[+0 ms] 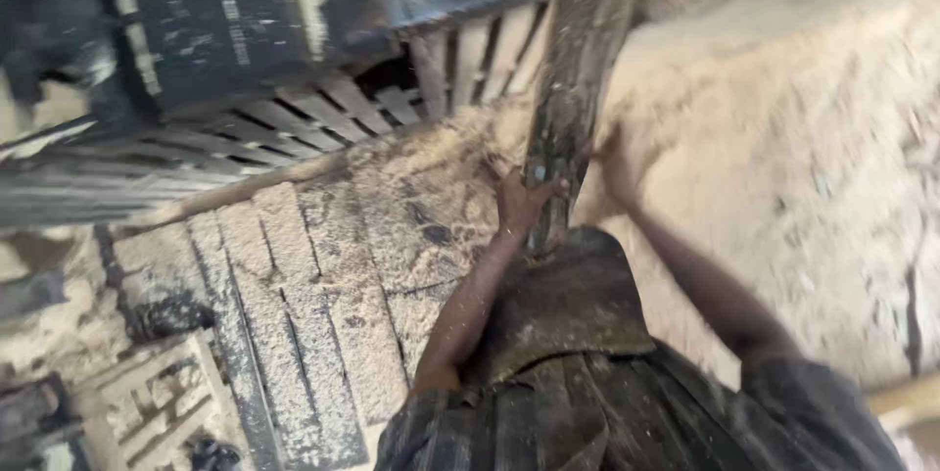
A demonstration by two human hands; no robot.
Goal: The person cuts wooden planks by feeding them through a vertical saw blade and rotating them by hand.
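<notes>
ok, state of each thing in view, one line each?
left hand: gripping the beam
right hand: on the beam's far side, blurred, grip unclear
wooden beam: long, dark, tilted, dusted with sawdust
sawdust pile: heaped beside the beam
slatted floor: coated in sawdust

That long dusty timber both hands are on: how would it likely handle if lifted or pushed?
The timber looks thick and long, so probably stiff and heavy. The left hand and right hand flank it. Its sawdust coating may make it slippery, and standing steeply, it could tip sideways.
</notes>
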